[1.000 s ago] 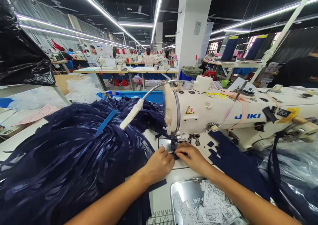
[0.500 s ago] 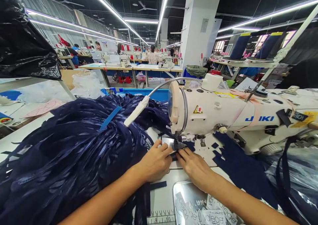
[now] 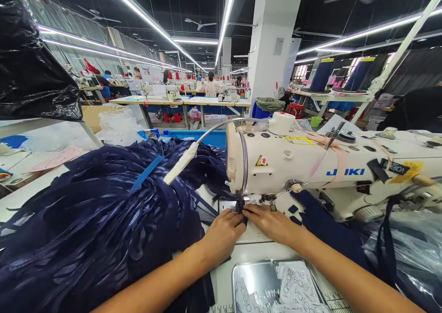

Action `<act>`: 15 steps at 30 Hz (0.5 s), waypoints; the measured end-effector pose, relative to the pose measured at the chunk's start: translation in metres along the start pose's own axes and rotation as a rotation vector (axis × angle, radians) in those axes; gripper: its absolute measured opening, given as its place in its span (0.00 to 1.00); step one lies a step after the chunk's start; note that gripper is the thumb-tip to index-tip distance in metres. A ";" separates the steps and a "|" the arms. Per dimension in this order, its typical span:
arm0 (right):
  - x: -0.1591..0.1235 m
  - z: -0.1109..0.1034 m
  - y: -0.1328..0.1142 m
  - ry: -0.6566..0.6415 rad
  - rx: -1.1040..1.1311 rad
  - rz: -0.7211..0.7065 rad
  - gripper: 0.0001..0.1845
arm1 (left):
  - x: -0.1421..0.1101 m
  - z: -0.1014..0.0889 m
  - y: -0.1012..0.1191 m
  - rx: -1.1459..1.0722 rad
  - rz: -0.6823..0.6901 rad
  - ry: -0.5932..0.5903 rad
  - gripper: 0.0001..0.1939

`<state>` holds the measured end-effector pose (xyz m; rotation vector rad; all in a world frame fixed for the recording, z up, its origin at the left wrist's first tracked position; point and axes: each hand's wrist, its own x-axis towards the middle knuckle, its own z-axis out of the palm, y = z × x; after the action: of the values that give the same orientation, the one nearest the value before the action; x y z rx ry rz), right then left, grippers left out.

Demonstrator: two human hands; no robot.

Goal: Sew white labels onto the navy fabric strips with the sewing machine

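A white sewing machine (image 3: 265, 159) has its needle and presser foot (image 3: 239, 201) just beyond my fingertips. My left hand (image 3: 225, 234) is closed, its fingers pressing on a dark navy fabric strip (image 3: 245, 219) in front of the foot. From the other side, the bent fingers of my right hand (image 3: 267, 221) pinch the same strip close to the needle. Most of the strip is hidden by my fingers. A large pile of navy strap-like fabric pieces (image 3: 103, 221), bundled with a blue band (image 3: 147, 172), lies left of my left arm.
A metal tray (image 3: 255, 269) of printed white labels (image 3: 295, 283) sits below my hands, by a ruler scale. Navy fabric (image 3: 331, 230) and clear plastic (image 3: 410, 244) lie at right. A flexible lamp (image 3: 181, 163) arches above the pile. Other people and machines are farther back.
My view has tilted up and turned slightly right, so the machine sits lower and further left. Both hands have drawn closer to the presser foot, fingers nearly meeting.
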<state>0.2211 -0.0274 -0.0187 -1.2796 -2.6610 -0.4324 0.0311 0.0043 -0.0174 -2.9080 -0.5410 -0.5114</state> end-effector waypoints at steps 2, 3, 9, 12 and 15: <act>0.000 0.000 0.001 -0.005 0.020 -0.005 0.23 | 0.000 -0.001 0.000 0.001 -0.010 -0.009 0.11; 0.001 0.000 0.001 -0.006 0.025 -0.001 0.23 | 0.000 0.000 0.000 -0.003 -0.013 -0.016 0.11; 0.003 -0.002 0.001 -0.006 0.019 0.024 0.22 | 0.003 0.003 0.000 -0.018 -0.014 -0.011 0.11; 0.005 -0.004 0.000 -0.007 0.019 0.031 0.21 | 0.003 0.004 0.000 -0.003 -0.012 -0.020 0.12; 0.005 -0.004 0.000 -0.005 0.034 0.052 0.20 | 0.005 0.004 0.000 0.010 -0.015 -0.029 0.11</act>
<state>0.2184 -0.0252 -0.0132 -1.3376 -2.6209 -0.3765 0.0370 0.0064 -0.0198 -2.9077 -0.5684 -0.4677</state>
